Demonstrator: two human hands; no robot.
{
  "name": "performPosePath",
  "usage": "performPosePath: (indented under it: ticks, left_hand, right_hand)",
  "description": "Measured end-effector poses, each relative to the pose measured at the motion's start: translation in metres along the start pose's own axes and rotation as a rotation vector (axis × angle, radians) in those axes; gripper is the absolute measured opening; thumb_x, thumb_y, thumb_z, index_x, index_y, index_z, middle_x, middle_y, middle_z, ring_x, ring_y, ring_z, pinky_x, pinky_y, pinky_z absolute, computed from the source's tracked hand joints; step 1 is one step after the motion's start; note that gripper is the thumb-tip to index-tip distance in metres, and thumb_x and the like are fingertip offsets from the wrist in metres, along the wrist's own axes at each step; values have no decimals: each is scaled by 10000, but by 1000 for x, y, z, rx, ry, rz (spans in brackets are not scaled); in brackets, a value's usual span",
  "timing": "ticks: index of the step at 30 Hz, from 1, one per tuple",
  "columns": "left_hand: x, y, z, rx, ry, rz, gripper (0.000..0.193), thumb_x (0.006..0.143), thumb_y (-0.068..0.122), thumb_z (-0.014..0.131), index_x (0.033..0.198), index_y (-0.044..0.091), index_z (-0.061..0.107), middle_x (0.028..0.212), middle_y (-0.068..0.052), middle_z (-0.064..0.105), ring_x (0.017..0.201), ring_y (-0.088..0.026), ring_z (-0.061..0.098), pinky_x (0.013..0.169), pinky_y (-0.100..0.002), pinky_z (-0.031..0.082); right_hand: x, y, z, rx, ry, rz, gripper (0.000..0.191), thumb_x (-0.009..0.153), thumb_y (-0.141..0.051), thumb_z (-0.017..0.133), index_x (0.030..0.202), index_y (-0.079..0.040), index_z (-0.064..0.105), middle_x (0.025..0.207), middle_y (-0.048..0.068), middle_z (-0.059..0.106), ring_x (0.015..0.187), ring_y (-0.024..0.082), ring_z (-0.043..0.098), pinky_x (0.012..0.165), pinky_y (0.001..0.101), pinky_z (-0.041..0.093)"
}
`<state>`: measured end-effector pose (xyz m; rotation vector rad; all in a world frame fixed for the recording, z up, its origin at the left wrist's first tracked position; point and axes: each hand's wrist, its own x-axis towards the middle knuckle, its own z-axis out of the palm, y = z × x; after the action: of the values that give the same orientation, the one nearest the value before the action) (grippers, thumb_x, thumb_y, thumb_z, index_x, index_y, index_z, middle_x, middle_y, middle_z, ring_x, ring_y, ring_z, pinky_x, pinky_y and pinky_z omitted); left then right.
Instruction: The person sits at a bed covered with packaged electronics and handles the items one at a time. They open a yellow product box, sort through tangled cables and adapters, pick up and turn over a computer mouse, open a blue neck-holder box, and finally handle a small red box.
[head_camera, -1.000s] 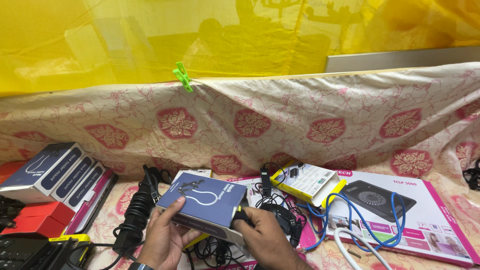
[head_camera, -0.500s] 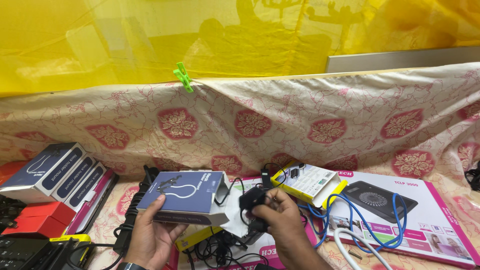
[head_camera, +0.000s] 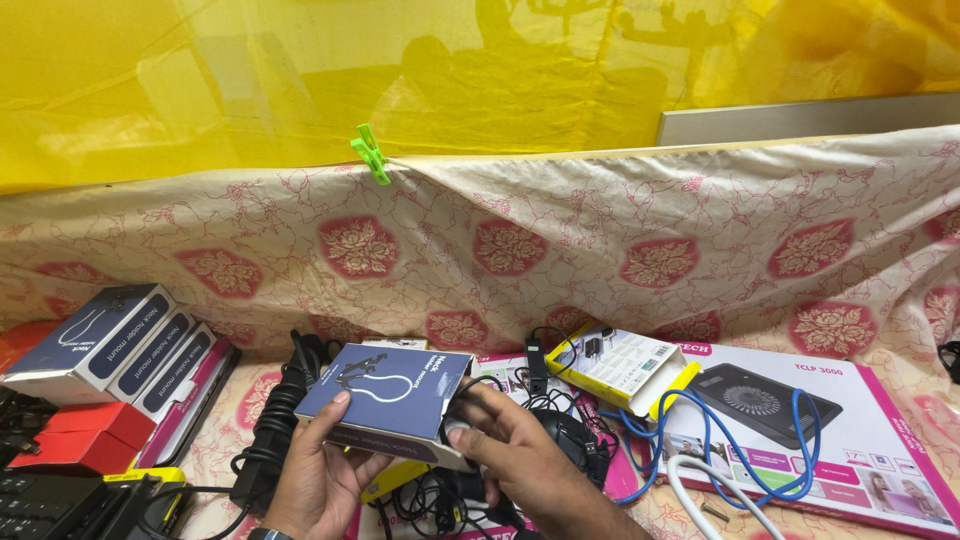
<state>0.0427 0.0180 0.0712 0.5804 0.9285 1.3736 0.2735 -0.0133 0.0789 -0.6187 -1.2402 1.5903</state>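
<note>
1. Right now the left hand (head_camera: 318, 470) has its grip clamped on the blue box (head_camera: 392, 398), fingers under the near-left corner and thumb on its top face.
2. At the box's right end, the right hand (head_camera: 515, 450) is closed on the end face with thumb and fingers; whether it also pinches something small and dark there I cannot tell.
3. The box lies tilted, its long axis running left to right between the two grips, lifted just above the surface. Each hand is at its own end, so neither is nearer.
4. Just below and right of the grips lie black cables (head_camera: 440, 495) and a dark mouse (head_camera: 572, 437); further right, a yellow-edged packet (head_camera: 622, 368), a blue cable (head_camera: 770, 470) and a pink cooler box (head_camera: 830, 440).
5. Well left of the grips stand stacked blue boxes (head_camera: 120, 350) and a red box (head_camera: 85, 430).
6. Compared with half a second ago, the right hand has moved from a black item beside the box onto the box's end, and the box tilts more toward the camera.
</note>
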Motion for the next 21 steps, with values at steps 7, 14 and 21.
performPosePath:
  ticks: [7, 14, 21]
  left_hand:
    - [-4, 5, 0, 37, -26, -12, 507, 852, 313, 627, 1327, 169, 523, 1180, -70, 644, 1053, -224, 686, 803, -492, 628]
    - [-12, 7, 11, 62, -65, -63, 502, 861, 311, 646, 1316, 147, 510, 1175, -124, 664, 1064, -260, 700, 802, -528, 645]
    - [-10, -1, 11, 60, -83, -61, 520, 871, 327, 661, 1320, 103, 522, 1135, -145, 680, 1020, -254, 718, 762, -498, 657]
  right_hand:
    - [-2, -6, 1, -230, 43, 256, 742, 889, -135, 673, 1575, -175, 391, 1274, 86, 637, 787, 42, 578, 430, 178, 362]
    - [8, -2, 18, -346, 145, 157, 574, 879, -148, 705, 1419, -103, 513, 1076, 29, 735, 800, 103, 697, 650, 285, 582]
    - [4, -28, 41, -629, 407, 162, 452, 754, -165, 785, 1186, -72, 690, 1003, 78, 814, 853, 145, 792, 757, 314, 632]
